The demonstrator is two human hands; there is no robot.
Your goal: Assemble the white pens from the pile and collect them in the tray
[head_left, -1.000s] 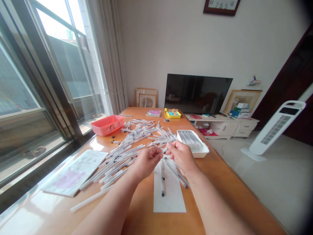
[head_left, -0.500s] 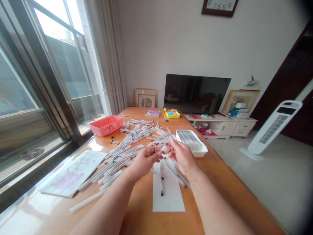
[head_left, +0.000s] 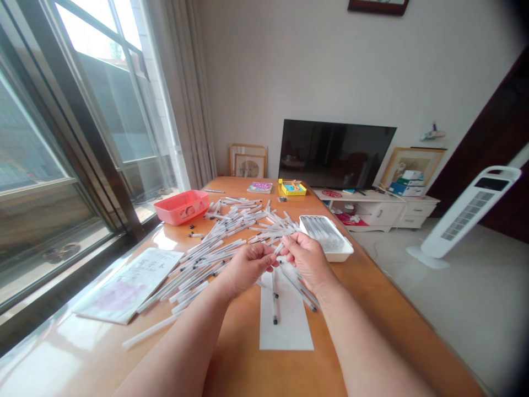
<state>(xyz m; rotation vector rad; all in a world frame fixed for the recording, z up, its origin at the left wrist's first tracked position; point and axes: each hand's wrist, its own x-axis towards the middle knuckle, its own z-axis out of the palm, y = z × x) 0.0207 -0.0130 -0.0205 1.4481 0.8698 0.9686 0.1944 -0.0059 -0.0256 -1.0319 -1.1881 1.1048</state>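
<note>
My left hand (head_left: 250,266) and my right hand (head_left: 309,260) meet above the near part of the table. Fingertips of both are pinched on a small whitish pen part (head_left: 279,248), mostly covered, so its exact kind is unclear. Below them lies a strip of white paper (head_left: 286,333), with a black-ended pen (head_left: 275,309) on it. More pens (head_left: 303,293) rest slantwise at the strip's right side. To the left and beyond spreads a loose heap of white pen barrels and pens (head_left: 210,253). Right behind my right hand stands a white tray (head_left: 341,256) filled with pens.
On the left are a pink basket (head_left: 182,208) and a paper booklet (head_left: 130,286). Small black pieces (head_left: 191,226) lie near the basket. Toward the far end are a yellow box (head_left: 293,190) and a colourful booklet (head_left: 259,188). The table's right edge (head_left: 397,295) drops to the floor.
The view has tipped slightly downward. Both hands stay together on the small pen part, with only a slight shift of the fingers.
</note>
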